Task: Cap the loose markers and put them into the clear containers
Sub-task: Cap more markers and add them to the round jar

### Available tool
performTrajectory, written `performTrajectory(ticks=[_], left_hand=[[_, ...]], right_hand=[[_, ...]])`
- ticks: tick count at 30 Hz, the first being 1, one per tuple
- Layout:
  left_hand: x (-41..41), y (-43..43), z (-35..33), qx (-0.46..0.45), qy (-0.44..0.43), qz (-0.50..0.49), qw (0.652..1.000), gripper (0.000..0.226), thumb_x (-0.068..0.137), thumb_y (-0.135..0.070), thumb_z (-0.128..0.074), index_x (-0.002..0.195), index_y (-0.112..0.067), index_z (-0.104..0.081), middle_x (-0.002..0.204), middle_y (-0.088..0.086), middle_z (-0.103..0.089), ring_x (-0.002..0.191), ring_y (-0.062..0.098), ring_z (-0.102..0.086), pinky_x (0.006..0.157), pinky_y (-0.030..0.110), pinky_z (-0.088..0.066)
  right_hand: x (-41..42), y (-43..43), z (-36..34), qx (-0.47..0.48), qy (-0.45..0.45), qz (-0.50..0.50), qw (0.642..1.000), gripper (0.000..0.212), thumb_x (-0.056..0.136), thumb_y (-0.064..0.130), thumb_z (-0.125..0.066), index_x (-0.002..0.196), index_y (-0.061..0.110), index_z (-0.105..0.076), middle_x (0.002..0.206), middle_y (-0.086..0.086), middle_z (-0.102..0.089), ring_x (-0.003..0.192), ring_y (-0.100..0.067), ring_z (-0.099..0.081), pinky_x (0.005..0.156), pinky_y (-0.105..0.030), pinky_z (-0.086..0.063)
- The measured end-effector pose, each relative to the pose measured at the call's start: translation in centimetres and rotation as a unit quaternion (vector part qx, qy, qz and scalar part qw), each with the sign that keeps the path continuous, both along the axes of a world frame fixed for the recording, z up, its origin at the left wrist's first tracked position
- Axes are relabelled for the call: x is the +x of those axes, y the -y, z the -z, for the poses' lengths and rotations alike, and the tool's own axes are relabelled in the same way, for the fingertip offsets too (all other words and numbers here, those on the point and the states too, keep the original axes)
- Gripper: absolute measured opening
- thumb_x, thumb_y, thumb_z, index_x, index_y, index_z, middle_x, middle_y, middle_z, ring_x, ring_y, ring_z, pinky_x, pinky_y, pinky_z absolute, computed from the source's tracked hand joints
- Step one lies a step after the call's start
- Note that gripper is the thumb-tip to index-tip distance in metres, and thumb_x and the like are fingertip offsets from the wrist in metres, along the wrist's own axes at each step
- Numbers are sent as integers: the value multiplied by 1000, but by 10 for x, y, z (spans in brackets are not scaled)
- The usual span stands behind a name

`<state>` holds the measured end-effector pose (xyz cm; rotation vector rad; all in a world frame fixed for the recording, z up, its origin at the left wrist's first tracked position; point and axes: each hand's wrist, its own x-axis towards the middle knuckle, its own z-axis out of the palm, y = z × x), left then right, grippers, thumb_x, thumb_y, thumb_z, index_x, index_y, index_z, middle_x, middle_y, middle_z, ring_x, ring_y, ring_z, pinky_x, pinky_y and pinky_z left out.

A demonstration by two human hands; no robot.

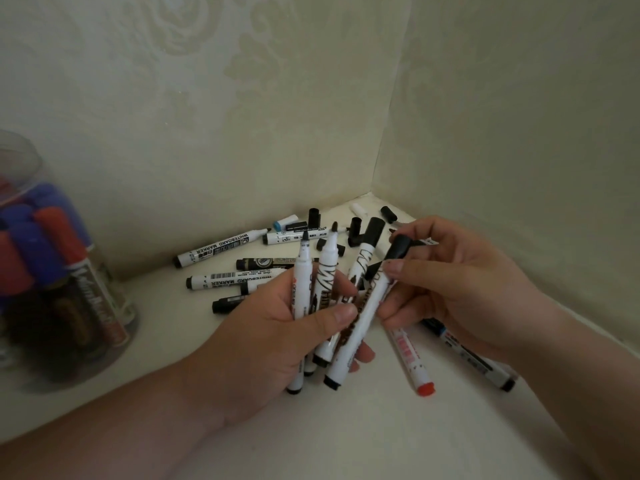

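Off-white bench point(346, 427) set in a room corner. Two walls point(242, 116) in pale embossed floral wallpaper meet at the back right. Light is dim and even.

One clear container point(121, 299) stands on the bench at far left, cut by the frame edge and blurred. It holds blue- and red-capped markers upright; the number is not countable.

The left hand point(263, 341) is over the bench centre, its fingers curled round a bundle of four markers point(322, 306) pointing up and away. Two are uncapped with bare black tips and two wear black caps.

The right hand point(460, 289) pinches the front marker point(360, 327) of that bundle between thumb and fingers, just below its black cap point(400, 247).

The loose pile point(242, 268) lies on the bench behind the hands, toward the corner. It has roughly seven markers, white and black bodies, overlapping, so the exact count is unclear. At least three loose black caps point(313, 216) sit among them near the wall.

Two more markers lie under the right hand: one with a red end point(414, 362), one with a black end point(478, 362).
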<state>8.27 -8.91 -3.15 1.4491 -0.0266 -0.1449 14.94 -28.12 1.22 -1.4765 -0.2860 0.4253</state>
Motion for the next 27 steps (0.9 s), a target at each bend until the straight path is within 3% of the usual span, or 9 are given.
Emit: performTrajectory(ticks=[5,9,12,14,17,19,21,24,27], left_hand=[[0,-2,-1,29,2,24,999,24,71,-27,-74,95,-30,-73,86,16,-77,81,35,-76,86,61,-57],[1,-6,-1,17,-5,59,998,25,71,-26,-76,96,-28,-75,89,16,-77,82,34,-76,80,46,-61],[1,-5,-2,13,-10,68,998,22,70,-26,-75,92,-30,-77,99,14,-77,82,33,-76,77,41,-61],[1,-4,-1,20,-4,61,998,20,71,-27,-75,91,-32,-77,103,12,-77,82,31,-76,75,38,-59],[0,-5,1,29,1,54,998,18,79,-28,-81,95,-33,-77,99,15,-77,89,32,-75,84,48,-58],[0,-5,2,44,4,55,997,26,75,-32,-81,100,-35,-76,99,13,-78,96,32,-74,95,57,-54],[0,-5,3,40,1,48,998,33,67,-39,-80,100,-37,-77,99,11,-78,99,28,-74,99,57,-52],[0,-6,3,28,0,53,998,48,58,-46,-88,104,-37,-77,100,11,-78,102,27,-74,99,52,-51],[1,-4,2,34,3,48,998,36,68,-35,-88,102,-40,-77,99,10,-79,100,26,-75,93,44,-55]], right_hand=[[2,0,4,-4,29,7,1000,50,66,6,-73,111,3,-52,71,-22,-64,54,-31,-68,48,-32,-57],[0,-1,3,4,39,4,999,53,64,7,-76,111,7,-51,73,-23,-65,55,-33,-68,52,-36,-59],[4,6,-3,-99,117,45,987,49,68,25,-78,108,12,-53,78,-15,-71,59,-33,-70,50,-36,-56],[18,24,-7,-186,220,138,948,35,74,39,-78,97,20,-59,81,-7,-73,54,-22,-67,46,-32,-50],[38,60,-17,-306,300,248,869,22,82,37,-80,80,20,-67,72,-3,-71,50,-8,-55,53,-24,-42],[42,77,-22,-446,290,210,820,17,83,33,-80,76,22,-69,72,2,-69,59,-9,-58,56,-24,-40],[40,81,-24,-544,255,127,790,14,81,33,-81,73,27,-71,69,10,-68,68,-8,-62,60,-23,-43],[34,75,-25,-613,216,38,759,12,77,38,-82,71,34,-72,66,21,-66,62,-1,-61,61,-25,-48],[28,71,-26,-643,196,3,740,12,73,40,-82,72,36,-71,68,27,-64,61,-1,-62,60,-24,-50]])
